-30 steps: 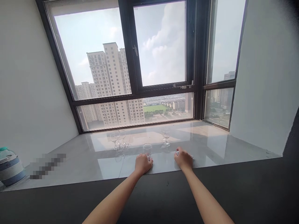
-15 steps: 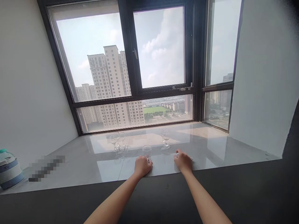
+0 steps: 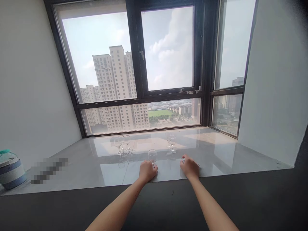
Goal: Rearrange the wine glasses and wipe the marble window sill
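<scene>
My left hand [image 3: 147, 171] is closed around the stem of a clear wine glass [image 3: 152, 154], which stands upright close to the front edge of the sill. To its right, my right hand [image 3: 189, 166] is closed on a white cloth [image 3: 183, 160]; only small white bits of it show at the fingers, so it could be tissue. Farther back on the left, a cluster of wine glasses [image 3: 117, 146] stands upright. Behind my hands, toward the right, is a wine glass [image 3: 172, 144] with another close beside it.
The glossy tiled window sill [image 3: 81, 166] ends at a front edge above a dark wall. At far left sits a blue-and-white striped container [image 3: 12, 173] with a green top, near a blurred-out dark object [image 3: 49, 170]. A dark-framed window [image 3: 141, 102] closes off the back.
The view has shifted slightly, moving the window and container a little to the right. Both hands keep their holds, and the glasses stand in the same places.
</scene>
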{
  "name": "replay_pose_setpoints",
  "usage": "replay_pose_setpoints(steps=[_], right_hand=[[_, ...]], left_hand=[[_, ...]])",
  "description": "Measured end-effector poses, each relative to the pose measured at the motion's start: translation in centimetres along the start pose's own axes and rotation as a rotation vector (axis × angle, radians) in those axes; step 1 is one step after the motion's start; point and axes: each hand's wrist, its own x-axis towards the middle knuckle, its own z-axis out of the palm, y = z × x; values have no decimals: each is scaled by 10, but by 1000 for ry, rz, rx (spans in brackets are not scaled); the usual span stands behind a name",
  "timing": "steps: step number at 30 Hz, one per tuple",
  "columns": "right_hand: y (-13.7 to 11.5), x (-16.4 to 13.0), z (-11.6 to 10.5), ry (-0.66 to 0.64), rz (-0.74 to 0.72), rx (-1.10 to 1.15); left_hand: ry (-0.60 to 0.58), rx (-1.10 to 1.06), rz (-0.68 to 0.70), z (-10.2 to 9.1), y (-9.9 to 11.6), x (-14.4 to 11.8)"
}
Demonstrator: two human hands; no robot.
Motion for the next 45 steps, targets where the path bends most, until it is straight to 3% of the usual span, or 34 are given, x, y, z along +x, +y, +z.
replay_pose_setpoints(steps=[20, 38, 45], right_hand=[[3, 0, 2, 4, 0, -24], [-2, -7, -15, -65, 13, -37], [2, -4, -9, -61, 31, 1]], left_hand=[[-5, -13, -10, -7, 5, -5], [-20, -104, -34, -12, 6, -9], [-44, -91, -48, -14, 6, -9]])
